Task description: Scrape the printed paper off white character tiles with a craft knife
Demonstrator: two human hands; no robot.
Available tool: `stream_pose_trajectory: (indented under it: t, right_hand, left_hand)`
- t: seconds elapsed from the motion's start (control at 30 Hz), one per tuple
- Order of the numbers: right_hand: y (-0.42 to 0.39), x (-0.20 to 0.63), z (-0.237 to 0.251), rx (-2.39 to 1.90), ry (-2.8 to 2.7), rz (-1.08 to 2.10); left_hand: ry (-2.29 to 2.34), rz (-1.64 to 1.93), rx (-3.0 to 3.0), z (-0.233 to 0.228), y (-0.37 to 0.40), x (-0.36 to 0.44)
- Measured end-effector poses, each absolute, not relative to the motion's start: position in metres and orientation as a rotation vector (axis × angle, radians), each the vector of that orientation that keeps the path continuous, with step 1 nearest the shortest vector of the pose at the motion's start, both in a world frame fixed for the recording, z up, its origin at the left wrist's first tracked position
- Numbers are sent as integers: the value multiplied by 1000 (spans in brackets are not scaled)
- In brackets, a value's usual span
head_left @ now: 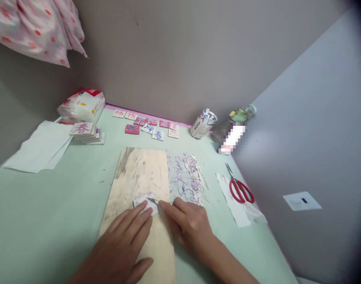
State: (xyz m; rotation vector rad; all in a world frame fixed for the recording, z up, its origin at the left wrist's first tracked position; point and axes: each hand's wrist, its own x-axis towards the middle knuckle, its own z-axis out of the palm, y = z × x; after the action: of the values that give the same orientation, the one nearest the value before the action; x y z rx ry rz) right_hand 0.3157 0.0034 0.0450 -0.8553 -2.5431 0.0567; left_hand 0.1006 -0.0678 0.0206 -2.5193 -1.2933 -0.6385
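- Wooden board [139,177] lies under both hands on a pale green table [50,205].
- Left hand [124,240] lies flat, fingers together, pressing down a small white block [143,203] at its fingertips.
- Right hand [187,225] pinches a thin blade [153,201], its tip on the block just left of the hand.
- Purple-white shavings [184,177] are heaped just beyond the right hand.
- Red scissors [239,187] lie on paper, right of that hand.
- Carved tiles [152,127], a stack [85,132] and a cup [202,125] sit well beyond both hands.
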Motion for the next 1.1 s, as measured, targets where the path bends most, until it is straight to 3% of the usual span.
stream_pose_trajectory:
  t: [0.43, 0.6, 1.1]
  right_hand:
    - [6, 310, 41, -832, -2507, -78]
    - [7, 316, 42, -856, -2542, 72]
    - [6, 322, 48, -906, -2578, 117]
  left_hand:
    - [-1323, -611, -2559, 16, -67, 98]
    - [-1290, -650, -2549, 17, -66, 97]
    - [-1304, -643, -2568, 17, -66, 95]
